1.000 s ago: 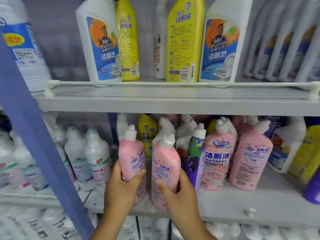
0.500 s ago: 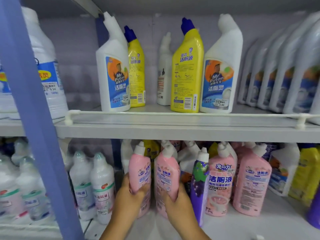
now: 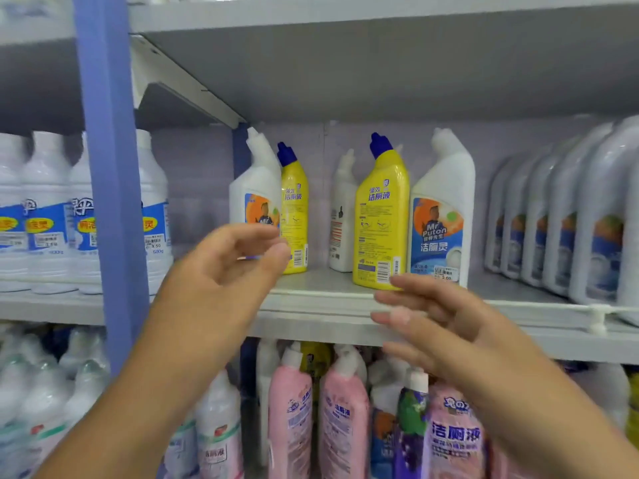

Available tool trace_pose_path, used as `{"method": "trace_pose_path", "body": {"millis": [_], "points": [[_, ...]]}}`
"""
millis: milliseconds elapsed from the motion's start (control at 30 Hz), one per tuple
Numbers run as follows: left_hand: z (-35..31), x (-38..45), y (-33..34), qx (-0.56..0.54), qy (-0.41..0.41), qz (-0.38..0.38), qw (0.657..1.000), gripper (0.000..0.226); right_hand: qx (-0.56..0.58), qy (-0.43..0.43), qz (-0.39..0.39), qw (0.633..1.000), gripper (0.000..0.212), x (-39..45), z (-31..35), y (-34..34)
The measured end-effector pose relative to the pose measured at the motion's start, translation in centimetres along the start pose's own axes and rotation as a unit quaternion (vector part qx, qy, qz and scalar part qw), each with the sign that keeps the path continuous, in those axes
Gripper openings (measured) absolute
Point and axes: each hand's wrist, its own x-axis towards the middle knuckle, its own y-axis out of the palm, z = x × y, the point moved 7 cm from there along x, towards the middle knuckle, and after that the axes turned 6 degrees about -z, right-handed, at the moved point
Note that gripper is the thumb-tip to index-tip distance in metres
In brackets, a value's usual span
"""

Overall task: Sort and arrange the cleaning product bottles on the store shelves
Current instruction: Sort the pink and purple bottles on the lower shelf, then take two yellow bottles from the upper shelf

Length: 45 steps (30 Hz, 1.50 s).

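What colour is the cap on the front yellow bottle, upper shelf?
Dark blue cap on the yellow bottle; head view.

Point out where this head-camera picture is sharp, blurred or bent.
Head view: the yellow bottle and the white bottle beside it read sharp; both hands, left and right, are motion-smeared; the pink bottles look soft; the shelf edge bows from wide-angle distortion.

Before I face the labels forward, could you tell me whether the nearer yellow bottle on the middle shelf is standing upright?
Upright: the nearer yellow bottle stands on its base on the middle shelf, blue cap on top.
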Motion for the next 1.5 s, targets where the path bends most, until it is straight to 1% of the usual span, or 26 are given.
{"method": "trace_pose_path", "body": {"millis": [33,100,167,233,333,433,533,633,733,800,867,933,1000,1067,1100,1133,1233,1300,1400,1433,1500], "points": [[-0.4,2.0,0.7,0.0,-0.003,0.0,1.0,0.029,0.009,-0.041,-0.031,0.999,0.051,1.5,2.6,-0.9],[-0.2,6.5,2.4,0.028,-0.017,-0.005,0.999,0.029,-0.002,-0.091,-0.076,0.993,0.045,5.0,6.5,-2.0],[0.1,10.6,4.1,0.065,-0.025,-0.005,0.998,0.04,-0.061,-0.131,-0.115,0.983,0.052,8.9,9.1,-2.9],[0.2,13.7,5.8,0.092,-0.01,-0.017,0.996,0.051,-0.147,-0.16,-0.158,0.963,0.062,12.5,10.7,-3.6],[0.1,17.0,9.0,0.175,0.016,-0.017,0.984,0.061,-0.227,-0.177,-0.197,0.937,0.068,17.1,11.4,-3.9],[0.1,20.2,11.5,0.274,0.009,-0.027,0.961,0.073,-0.275,-0.156,-0.178,0.932,0.073,20.3,11.0,-2.9],[0.5,23.1,12.2,0.313,-0.015,-0.045,0.949,0.065,-0.334,-0.101,-0.164,0.923,0.069,22.2,9.9,-1.6],[1.2,25.4,12.5,0.328,-0.066,-0.076,0.939,0.067,-0.367,-0.073,-0.153,0.915,0.055,23.2,8.4,-1.0],[2.0,27.0,12.5,0.317,-0.114,-0.098,0.937,0.073,-0.36,-0.052,-0.145,0.92,0.046,23.5,7.1,-1.3],[2.7,27.7,12.3,0.316,-0.137,-0.109,0.932,0.074,-0.35,-0.047,-0.137,0.925,0.044,23.5,6.7,-1.5],[3.9,28.4,12.1,0.335,-0.164,-0.103,0.922,0.078,-0.347,-0.047,-0.134,0.927,0.043,23.5,6.5,-1.7],[5.2,28.3,11.9,0.374,-0.182,-0.088,0.905,0.074,-0.35,-0.051,-0.136,0.926,0.041,23.3,6.6,-1.7],[6.3,28.1,12.2,0.436,-0.162,-0.064,0.883,0.068,-0.35,-0.048,-0.135,0.926,0.039,23.1,6.6,-1.8],[7.2,27.8,12.4,0.493,-0.142,-0.032,0.858,0.076,-0.352,-0.044,-0.133,0.926,0.042,23.0,6.5,-1.7],[7.3,27.9,12.4,0.5,-0.143,-0.02,0.854,0.081,-0.354,-0.044,-0.131,0.925,0.044,23.1,6.4,-1.7],[7.0,28.1,12.3,0.502,-0.135,-0.005,0.854,0.084,-0.353,-0.046,-0.13,0.925,0.045,23.3,6.3,-1.7],[6.2,28.4,11.7,0.469,-0.101,0.051,0.876,0.088,-0.356,-0.047,-0.129,0.925,0.047,23.8,6.6,-1.8],[6.0,27.5,11.0,0.44,-0.077,0.073,0.891,0.08,-0.363,-0.049,-0.124,0.922,0.047,23.7,6.7,-1.9],[5.7,25.8,10.6,0.365,-0.03,0.085,0.927,0.056,-0.365,-0.056,-0.121,0.922,0.046,23.3,6.8,-1.8],[5.5,25.2,10.6,0.343,-0.022,0.088,0.935,0.052,-0.366,-0.058,-0.12,0.921,0.045,23.1,6.8,-1.7],[5.1,24.1,10.4,0.321,-0.006,0.089,0.943,0.057,-0.371,-0.062,-0.119,0.919,0.044,22.8,7.0,-1.6]]}}
